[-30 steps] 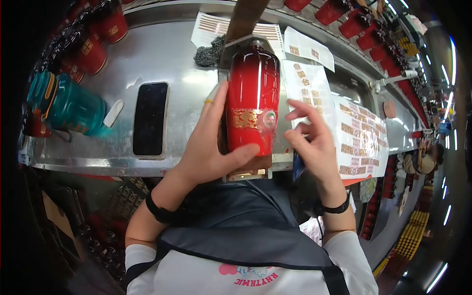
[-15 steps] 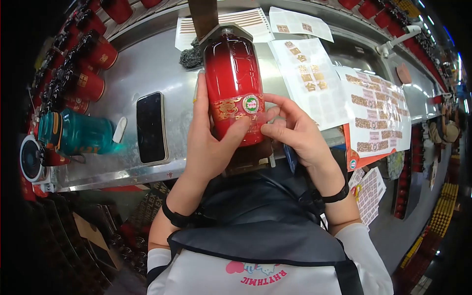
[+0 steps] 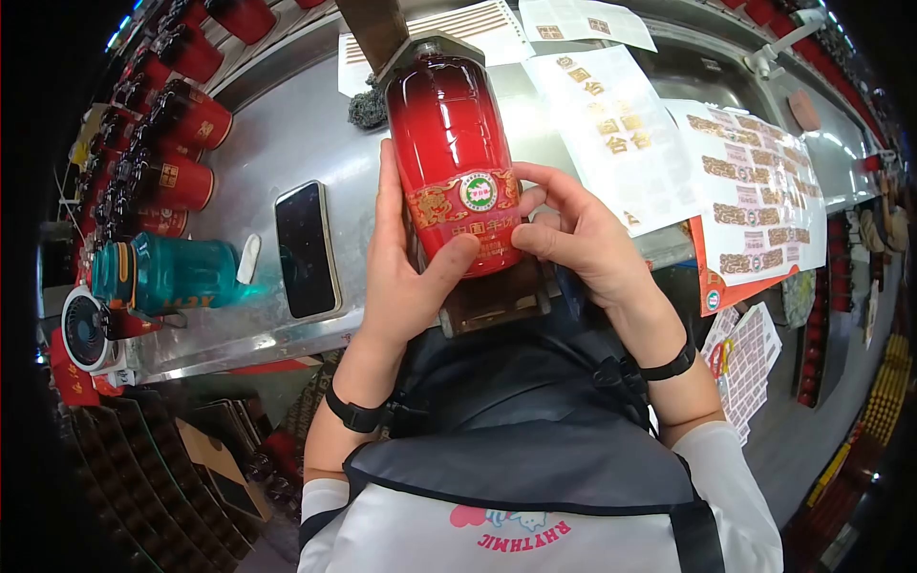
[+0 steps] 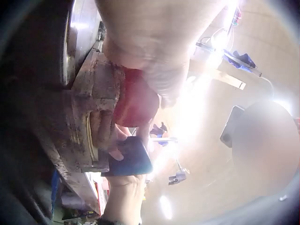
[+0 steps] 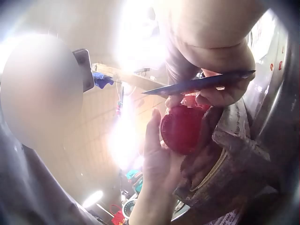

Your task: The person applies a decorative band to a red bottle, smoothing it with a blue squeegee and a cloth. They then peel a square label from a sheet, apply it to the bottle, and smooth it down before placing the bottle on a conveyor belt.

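Note:
A red bottle (image 3: 454, 129), dark towards its neck, lies on a brown wooden stand (image 3: 497, 307) at the bench edge. Around its lower part runs a gold-patterned band (image 3: 435, 205) with a round green-and-white emblem (image 3: 479, 191), and gold characters sit below. My left hand (image 3: 406, 272) grips the bottle from the left, thumb across its lower front. On the other side, the thumb and index finger of my right hand (image 3: 592, 239) touch the bottle beside the band's right end. A flat blue scraper (image 5: 201, 83) is tucked in the right hand's curled fingers, mostly hidden from the head view.
To the left are a phone (image 3: 308, 248), a teal water bottle (image 3: 181, 272) and a small fan (image 3: 88, 329). Gold sticker sheets (image 3: 611, 124) lie on the right. Behind the stand sits a dark scouring pad (image 3: 368, 110). Several red bottles (image 3: 181, 181) line the left side.
My right hand has come in from the right to touch the bottle. The bottle has turned, bringing the round emblem towards its middle, and gold characters now show below the band.

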{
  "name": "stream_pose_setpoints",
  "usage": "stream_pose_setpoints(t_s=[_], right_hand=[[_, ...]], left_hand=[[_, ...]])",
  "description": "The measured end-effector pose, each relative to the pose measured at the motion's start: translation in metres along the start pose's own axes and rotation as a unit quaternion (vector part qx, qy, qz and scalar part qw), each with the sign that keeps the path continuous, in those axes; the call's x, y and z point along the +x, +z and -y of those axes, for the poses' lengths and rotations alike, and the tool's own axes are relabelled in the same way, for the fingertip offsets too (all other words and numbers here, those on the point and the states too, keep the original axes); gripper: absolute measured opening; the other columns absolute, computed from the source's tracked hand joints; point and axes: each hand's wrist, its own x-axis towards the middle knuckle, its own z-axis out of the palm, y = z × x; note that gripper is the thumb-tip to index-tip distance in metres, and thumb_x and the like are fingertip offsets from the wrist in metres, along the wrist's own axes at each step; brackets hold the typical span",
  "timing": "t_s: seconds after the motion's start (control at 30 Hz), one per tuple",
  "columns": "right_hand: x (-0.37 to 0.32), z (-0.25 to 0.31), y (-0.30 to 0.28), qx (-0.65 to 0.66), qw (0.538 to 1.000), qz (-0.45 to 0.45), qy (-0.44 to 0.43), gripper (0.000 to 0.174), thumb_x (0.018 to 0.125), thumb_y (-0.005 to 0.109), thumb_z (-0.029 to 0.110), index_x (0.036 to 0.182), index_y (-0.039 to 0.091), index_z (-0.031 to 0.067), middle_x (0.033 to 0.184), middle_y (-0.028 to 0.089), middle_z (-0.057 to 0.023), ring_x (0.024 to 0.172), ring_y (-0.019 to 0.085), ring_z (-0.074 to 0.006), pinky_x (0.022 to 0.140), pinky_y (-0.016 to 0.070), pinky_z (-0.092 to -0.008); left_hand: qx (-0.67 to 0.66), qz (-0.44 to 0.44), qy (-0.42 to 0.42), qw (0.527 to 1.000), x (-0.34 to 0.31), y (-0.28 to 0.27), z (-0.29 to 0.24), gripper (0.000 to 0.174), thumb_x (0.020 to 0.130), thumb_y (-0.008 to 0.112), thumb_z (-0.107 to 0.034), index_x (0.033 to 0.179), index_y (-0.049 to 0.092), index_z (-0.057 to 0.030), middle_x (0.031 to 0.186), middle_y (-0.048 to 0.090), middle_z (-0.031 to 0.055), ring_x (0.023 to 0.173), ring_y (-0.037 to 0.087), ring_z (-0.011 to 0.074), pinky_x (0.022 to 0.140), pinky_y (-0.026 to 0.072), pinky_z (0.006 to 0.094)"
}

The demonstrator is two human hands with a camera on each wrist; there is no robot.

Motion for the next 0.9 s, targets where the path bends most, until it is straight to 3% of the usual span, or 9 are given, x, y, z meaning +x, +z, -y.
stream_pose_setpoints(t_s=[0.4, 0.9], right_hand=[[0.005, -0.008, 0.000, 0.013, 1.000, -0.007, -0.002, 0.062, 0.084, 0.080, 0.006, 0.139, 0.052, 0.0023, 0.099, 0.050, 0.0030, 0.069, 0.050, 0.0011, 0.067, 0.0427, -0.0149], [0.005, -0.008, 0.003, 0.040, 0.999, -0.014, -0.003, 0.058, 0.087, 0.077, 0.003, 0.139, 0.052, 0.0020, 0.098, 0.050, 0.0043, 0.070, 0.048, 0.0016, 0.065, 0.0413, -0.0145]], left_hand=[[0.026, 0.018, 0.043, 0.999, 0.002, -0.009, 0.016, 0.109, 0.089, 0.076, -0.033, 0.160, -0.001, -0.0008, 0.154, 0.037, 0.0197, 0.135, 0.048, 0.0259, 0.111, 0.0409, 0.0377], [0.014, 0.005, 0.036, 0.999, 0.004, -0.006, 0.016, 0.104, 0.090, 0.074, -0.032, 0.159, 0.003, 0.0020, 0.154, 0.037, 0.0204, 0.135, 0.047, 0.0262, 0.111, 0.0400, 0.0372]])
